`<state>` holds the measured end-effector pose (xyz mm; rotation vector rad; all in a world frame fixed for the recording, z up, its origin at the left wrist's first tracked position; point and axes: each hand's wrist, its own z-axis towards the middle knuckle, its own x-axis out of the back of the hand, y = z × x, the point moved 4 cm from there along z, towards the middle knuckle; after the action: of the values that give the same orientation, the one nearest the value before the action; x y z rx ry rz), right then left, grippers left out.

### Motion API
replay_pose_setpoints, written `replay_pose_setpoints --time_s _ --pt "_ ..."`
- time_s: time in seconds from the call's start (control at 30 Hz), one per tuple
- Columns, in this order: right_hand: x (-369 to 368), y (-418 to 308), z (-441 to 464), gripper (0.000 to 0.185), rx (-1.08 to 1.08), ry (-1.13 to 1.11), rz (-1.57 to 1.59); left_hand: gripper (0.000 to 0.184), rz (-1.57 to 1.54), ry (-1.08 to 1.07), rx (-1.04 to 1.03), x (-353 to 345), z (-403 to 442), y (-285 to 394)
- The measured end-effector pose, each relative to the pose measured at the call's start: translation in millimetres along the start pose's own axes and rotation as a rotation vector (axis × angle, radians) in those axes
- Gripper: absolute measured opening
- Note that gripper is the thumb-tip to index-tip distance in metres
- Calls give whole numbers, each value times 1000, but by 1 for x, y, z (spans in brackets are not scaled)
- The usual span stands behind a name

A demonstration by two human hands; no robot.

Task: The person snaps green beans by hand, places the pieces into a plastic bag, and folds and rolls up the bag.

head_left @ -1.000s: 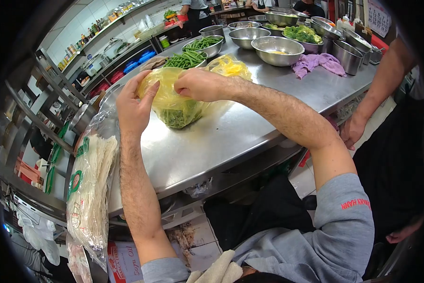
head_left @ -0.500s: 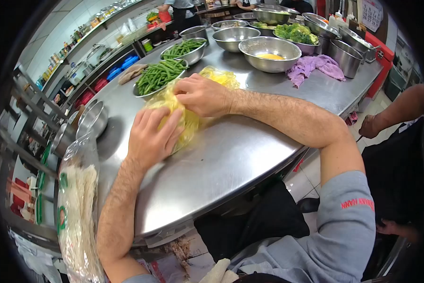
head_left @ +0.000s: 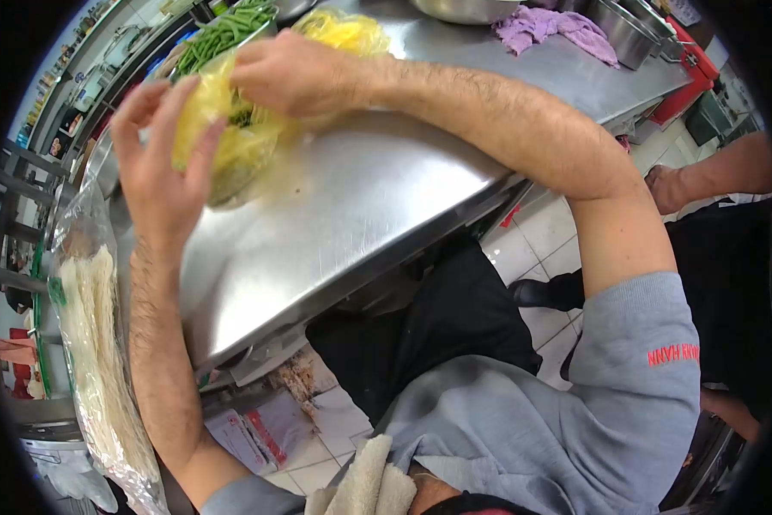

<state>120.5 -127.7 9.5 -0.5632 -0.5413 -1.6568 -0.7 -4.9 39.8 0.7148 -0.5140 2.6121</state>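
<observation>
A yellow see-through plastic bag (head_left: 236, 150) stands at the table's far left, blurred by motion, with something dark green showing through its opening. My right hand (head_left: 296, 75) has its fingers closed on the bag's upper edge. On the bag's left side is my left hand (head_left: 164, 159), fingers spread and thumb apart; whether it touches the plastic is hard to tell. Just behind the bag, green beans (head_left: 227, 36) fill a metal bowl. More yellow plastic (head_left: 343, 33) lies crumpled beyond my right wrist.
The steel table (head_left: 343, 197) stretches ahead. A bag of dried white noodles (head_left: 98, 335) lies along its left edge. At the back are a metal bowl (head_left: 467, 9), a purple cloth (head_left: 553, 33) and a steel pot (head_left: 630, 39). Another person's arm (head_left: 720, 167) is at right.
My view has tilted down, so the scene sits higher. My left hand has spread its fingers and drawn to the bag's left side. The bag has opened wider, showing dark green inside.
</observation>
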Motion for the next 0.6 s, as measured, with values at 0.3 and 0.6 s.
replay_pose_setpoints --time_s 0.3,0.6 --pt "72 -6 -3 16 25 297 -159 39 92 40 38 15 -7 -39" --pt "89 -36 -56 16 -191 279 -193 45 97 76 -6 27 -6 -26"
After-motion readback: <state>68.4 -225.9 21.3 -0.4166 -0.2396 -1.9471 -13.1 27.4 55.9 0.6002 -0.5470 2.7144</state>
